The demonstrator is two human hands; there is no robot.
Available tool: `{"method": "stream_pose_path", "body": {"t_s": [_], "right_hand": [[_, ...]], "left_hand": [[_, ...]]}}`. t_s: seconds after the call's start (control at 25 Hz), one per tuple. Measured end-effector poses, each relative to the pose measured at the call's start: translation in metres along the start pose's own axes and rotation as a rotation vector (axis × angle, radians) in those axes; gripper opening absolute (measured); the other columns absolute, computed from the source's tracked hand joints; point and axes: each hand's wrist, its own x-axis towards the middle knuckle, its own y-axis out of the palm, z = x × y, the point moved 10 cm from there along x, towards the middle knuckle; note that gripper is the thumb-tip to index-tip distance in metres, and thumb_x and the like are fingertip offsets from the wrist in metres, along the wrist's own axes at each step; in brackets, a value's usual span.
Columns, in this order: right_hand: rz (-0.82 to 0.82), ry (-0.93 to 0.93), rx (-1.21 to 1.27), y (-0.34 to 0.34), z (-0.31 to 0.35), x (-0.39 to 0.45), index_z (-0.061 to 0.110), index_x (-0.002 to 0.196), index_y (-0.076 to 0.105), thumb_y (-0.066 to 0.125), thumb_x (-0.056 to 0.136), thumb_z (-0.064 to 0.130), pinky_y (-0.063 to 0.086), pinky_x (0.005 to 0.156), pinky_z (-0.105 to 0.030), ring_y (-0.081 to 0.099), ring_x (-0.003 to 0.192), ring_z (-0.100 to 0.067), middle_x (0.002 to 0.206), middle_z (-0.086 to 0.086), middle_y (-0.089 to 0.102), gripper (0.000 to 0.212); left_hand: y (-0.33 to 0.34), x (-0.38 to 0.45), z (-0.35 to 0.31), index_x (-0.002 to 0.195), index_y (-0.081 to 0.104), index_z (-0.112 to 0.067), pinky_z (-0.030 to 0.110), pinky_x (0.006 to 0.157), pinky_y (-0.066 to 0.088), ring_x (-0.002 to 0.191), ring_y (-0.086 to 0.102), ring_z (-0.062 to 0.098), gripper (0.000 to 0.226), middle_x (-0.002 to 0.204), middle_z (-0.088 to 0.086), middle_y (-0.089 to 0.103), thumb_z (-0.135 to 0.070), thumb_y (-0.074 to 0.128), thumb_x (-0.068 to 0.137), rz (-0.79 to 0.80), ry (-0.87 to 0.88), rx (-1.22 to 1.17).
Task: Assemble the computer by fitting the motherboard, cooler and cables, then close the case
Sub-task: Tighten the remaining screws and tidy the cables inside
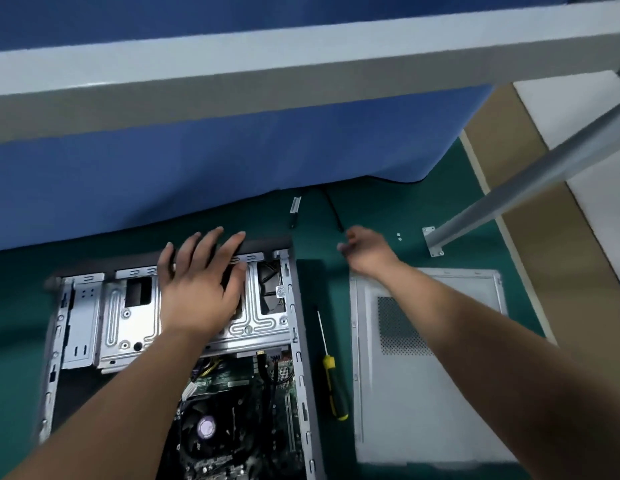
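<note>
1. My left hand lies flat, fingers spread, on the drive cage at the far end of the open case
2. My right hand hovers over the green mat, fingers loosely curled, holding nothing
3. The side panel lies right of the case, the screwdriver between them
4. Motherboard and cooler sit inside

Bare stamped-metal case, matt
</note>
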Motion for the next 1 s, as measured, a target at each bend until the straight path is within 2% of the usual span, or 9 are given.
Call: {"method": "stream_pose_path", "body": {"t_s": [0.16,0.32,0.56,0.64,0.76,0.84,0.92,0.96,1.0], "right_hand": [[-0.141,0.048,-0.040,0.002,0.018,0.041,-0.002,0.126,0.050,0.057,0.100,0.024,0.047,0.092,-0.041,0.057,0.114,-0.046,0.131,-0.025,0.048,0.037],[-0.174,0.064,-0.173,0.012,0.021,0.043,0.000,0.122,0.050,0.050,0.096,0.007,0.050,0.086,-0.043,0.060,0.112,-0.046,0.125,-0.024,0.054,0.027],[-0.133,0.183,-0.045,0.014,-0.020,-0.011,0.007,0.095,0.050,0.051,0.087,0.009,0.045,0.073,-0.033,0.064,0.099,-0.043,0.102,-0.022,0.062,0.008],[-0.176,0.198,-0.032,0.004,-0.036,-0.040,0.007,0.092,0.050,0.053,0.089,0.012,0.044,0.071,-0.032,0.064,0.092,-0.041,0.099,-0.021,0.064,0.006],[-0.305,0.214,0.016,-0.022,-0.058,-0.089,0.008,0.093,0.052,0.050,0.093,0.014,0.041,0.068,-0.031,0.054,0.079,-0.033,0.097,-0.016,0.062,0.007],[-0.402,0.167,0.097,-0.043,-0.063,-0.129,0.010,0.094,0.055,0.051,0.094,0.015,0.041,0.068,-0.031,0.054,0.079,-0.029,0.092,-0.010,0.062,0.006],[-0.474,0.057,0.186,-0.058,-0.054,-0.168,0.015,0.095,0.060,0.055,0.094,0.015,0.045,0.071,-0.030,0.057,0.079,-0.021,0.087,-0.003,0.061,0.005],[-0.483,-0.008,0.211,-0.059,-0.045,-0.186,0.017,0.096,0.062,0.057,0.095,0.015,0.046,0.073,-0.028,0.057,0.079,-0.017,0.087,0.000,0.060,0.005],[-0.475,-0.073,0.218,-0.055,-0.032,-0.204,0.018,0.098,0.063,0.059,0.096,0.015,0.047,0.074,-0.026,0.057,0.078,-0.013,0.088,0.002,0.060,0.006]], "left_hand": [[-0.007,-0.003,-0.002,0.148,0.042,-0.048,0.049,0.125,0.012,0.147,0.035,0.018,0.048,0.154,-0.012,0.045,-0.054,0.037,0.101,-0.019,-0.002,-0.025],[-0.011,-0.002,-0.003,0.146,0.048,-0.046,0.050,0.125,0.013,0.143,0.040,0.021,0.047,0.151,-0.009,0.049,-0.051,0.040,0.100,-0.038,0.001,-0.049],[-0.010,-0.001,-0.003,0.145,0.045,-0.048,0.048,0.125,0.011,0.143,0.038,0.019,0.046,0.149,-0.011,0.049,-0.056,0.036,0.101,-0.008,-0.013,-0.048],[-0.010,-0.001,-0.004,0.146,0.044,-0.049,0.047,0.125,0.011,0.144,0.036,0.018,0.047,0.150,-0.012,0.049,-0.059,0.032,0.101,0.017,-0.012,-0.062],[-0.012,-0.002,-0.007,0.147,0.042,-0.050,0.046,0.124,0.008,0.147,0.032,0.016,0.051,0.154,-0.013,0.045,-0.063,0.029,0.100,0.076,-0.012,-0.102],[-0.019,-0.003,-0.005,0.146,0.046,-0.049,0.042,0.126,0.003,0.152,0.024,0.011,0.053,0.161,-0.016,0.038,-0.065,0.028,0.099,0.125,-0.030,-0.222],[-0.027,-0.005,-0.003,0.141,0.055,-0.045,0.037,0.126,-0.001,0.154,0.019,0.008,0.049,0.163,-0.016,0.035,-0.061,0.038,0.098,0.158,-0.083,-0.498],[-0.033,-0.009,-0.004,0.137,0.061,-0.041,0.037,0.126,0.006,0.153,0.025,0.010,0.042,0.159,-0.014,0.041,-0.055,0.046,0.099,0.167,-0.105,-0.688],[-0.044,-0.019,-0.007,0.128,0.067,-0.037,0.038,0.122,0.023,0.145,0.040,0.012,0.031,0.149,-0.013,0.054,-0.046,0.054,0.101,0.153,-0.119,-0.876]]}}
